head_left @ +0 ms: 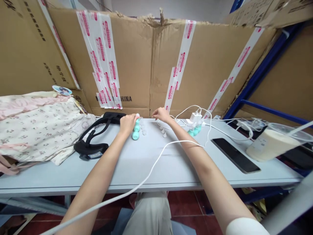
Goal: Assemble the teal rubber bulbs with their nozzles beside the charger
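Observation:
My left hand point(127, 124) is closed at the far end of a row of small teal round containers point(135, 134) on the table. A small pinkish-white piece shows at its fingertips. Just right of that row lies a row of small clear round pieces point(143, 129). Over the back of the table, my right hand point(161, 115) has its fingers bent and pinched together; anything between them is too small to make out. Several small whitish pieces point(163, 132) lie on the table below it. More teal round containers point(195, 131) stand farther right, partly behind a cable.
A black headset point(91, 147) and floral fabric bag point(41, 127) lie left. Right are a white charger point(195, 117), black phone point(235, 155) and drink cup point(271, 143). A white cable point(156, 160) hangs across the view. Cardboard point(137, 65) walls the table's back.

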`<state>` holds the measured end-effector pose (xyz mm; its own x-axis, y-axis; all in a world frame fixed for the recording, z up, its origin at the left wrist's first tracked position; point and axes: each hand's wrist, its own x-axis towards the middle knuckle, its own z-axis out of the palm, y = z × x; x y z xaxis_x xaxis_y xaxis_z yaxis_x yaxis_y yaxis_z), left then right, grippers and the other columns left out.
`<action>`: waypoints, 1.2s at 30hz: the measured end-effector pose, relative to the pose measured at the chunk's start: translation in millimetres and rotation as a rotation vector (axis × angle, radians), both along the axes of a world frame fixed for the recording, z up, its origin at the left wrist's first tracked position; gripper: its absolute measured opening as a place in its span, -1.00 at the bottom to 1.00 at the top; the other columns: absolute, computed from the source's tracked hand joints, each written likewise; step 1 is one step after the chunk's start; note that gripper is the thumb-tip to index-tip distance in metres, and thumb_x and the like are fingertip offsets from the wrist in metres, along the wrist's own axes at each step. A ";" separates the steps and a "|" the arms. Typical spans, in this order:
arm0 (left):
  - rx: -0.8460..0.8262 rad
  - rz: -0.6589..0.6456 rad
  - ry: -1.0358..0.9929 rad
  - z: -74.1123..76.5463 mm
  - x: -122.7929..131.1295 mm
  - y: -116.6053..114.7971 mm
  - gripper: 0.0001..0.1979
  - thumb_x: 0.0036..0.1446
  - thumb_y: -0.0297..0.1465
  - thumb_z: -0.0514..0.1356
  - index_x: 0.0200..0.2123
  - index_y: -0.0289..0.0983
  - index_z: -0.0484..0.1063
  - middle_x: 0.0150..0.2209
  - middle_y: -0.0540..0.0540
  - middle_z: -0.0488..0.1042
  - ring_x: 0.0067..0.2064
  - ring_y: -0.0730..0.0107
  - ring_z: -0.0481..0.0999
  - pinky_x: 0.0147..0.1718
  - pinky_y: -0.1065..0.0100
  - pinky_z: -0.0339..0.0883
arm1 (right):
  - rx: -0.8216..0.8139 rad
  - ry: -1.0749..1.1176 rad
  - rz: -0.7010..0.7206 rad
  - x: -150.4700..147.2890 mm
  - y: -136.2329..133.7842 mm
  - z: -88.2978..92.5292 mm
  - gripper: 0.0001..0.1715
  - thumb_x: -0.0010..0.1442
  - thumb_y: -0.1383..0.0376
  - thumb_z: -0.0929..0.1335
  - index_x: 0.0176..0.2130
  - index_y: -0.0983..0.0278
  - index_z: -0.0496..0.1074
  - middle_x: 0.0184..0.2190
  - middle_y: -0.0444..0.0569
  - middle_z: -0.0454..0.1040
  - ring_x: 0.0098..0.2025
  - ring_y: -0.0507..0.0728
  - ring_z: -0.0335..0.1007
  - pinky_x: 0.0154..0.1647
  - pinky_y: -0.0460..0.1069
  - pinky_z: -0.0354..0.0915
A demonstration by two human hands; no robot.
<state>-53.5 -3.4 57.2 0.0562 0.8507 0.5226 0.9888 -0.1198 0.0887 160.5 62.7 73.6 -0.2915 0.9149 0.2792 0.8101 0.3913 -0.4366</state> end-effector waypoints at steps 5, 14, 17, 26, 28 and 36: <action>0.001 0.064 -0.165 2.8 -0.6 0.1 -0.53 0.23 -0.04 -0.06 -0.19 -0.17 0.53 -0.27 -0.17 0.58 -0.21 0.17 0.53 -0.34 0.34 0.19 | -0.024 -0.368 -0.173 -20.6 32.3 -13.9 -0.74 0.01 0.34 0.42 -0.23 0.18 0.60 -0.28 0.02 0.60 -0.13 0.15 0.50 -0.15 -0.09 0.32; -0.048 0.100 -0.346 -6.8 -6.1 11.5 -0.58 0.18 -0.03 0.02 -0.22 -0.14 0.55 -0.31 -0.15 0.59 -0.23 0.17 0.52 -0.32 0.33 0.22 | -0.029 -0.452 -0.178 -40.7 46.1 -31.2 -0.67 0.04 0.30 0.41 -0.13 0.16 0.57 -0.11 0.08 0.55 -0.05 0.20 0.46 -0.09 -0.04 0.33; -0.056 0.120 -0.398 -8.3 -8.1 15.2 -0.59 0.14 -0.01 0.05 -0.24 -0.14 0.55 -0.36 -0.13 0.58 -0.24 0.17 0.52 -0.32 0.32 0.23 | -0.034 -0.467 -0.164 -40.2 46.0 -32.3 -0.66 0.03 0.31 0.41 -0.14 0.14 0.56 -0.12 0.05 0.55 -0.04 0.19 0.46 -0.08 -0.04 0.33; -0.080 0.079 -0.336 -11.1 -8.0 13.7 -0.57 0.15 -0.02 0.04 -0.18 -0.15 0.54 -0.28 -0.16 0.58 -0.22 0.18 0.52 -0.29 0.32 0.25 | -0.055 -0.482 -0.150 -35.0 45.3 -28.8 -0.62 0.05 0.32 0.39 -0.08 0.20 0.52 -0.06 0.05 0.52 -0.01 0.19 0.44 -0.06 -0.03 0.31; -0.088 0.057 -0.291 -10.9 -7.8 12.3 -0.57 0.17 -0.03 0.02 -0.16 -0.15 0.54 -0.26 -0.17 0.58 -0.20 0.16 0.52 -0.29 0.31 0.25 | -0.067 -0.438 -0.134 -28.5 46.7 -21.2 -0.55 0.05 0.30 0.40 -0.02 0.14 0.48 -0.05 -0.05 0.53 -0.01 0.13 0.44 -0.08 -0.08 0.31; -0.122 0.036 -0.143 -12.9 -5.4 10.6 -0.58 0.19 -0.07 0.03 -0.09 -0.17 0.50 -0.22 -0.21 0.56 -0.16 0.12 0.52 -0.27 0.30 0.24 | -0.272 -0.493 0.237 -10.1 23.3 9.1 -0.60 -0.05 0.20 0.49 -0.14 0.10 0.55 -0.12 -0.19 0.55 -0.13 0.08 0.47 -0.23 -0.13 0.25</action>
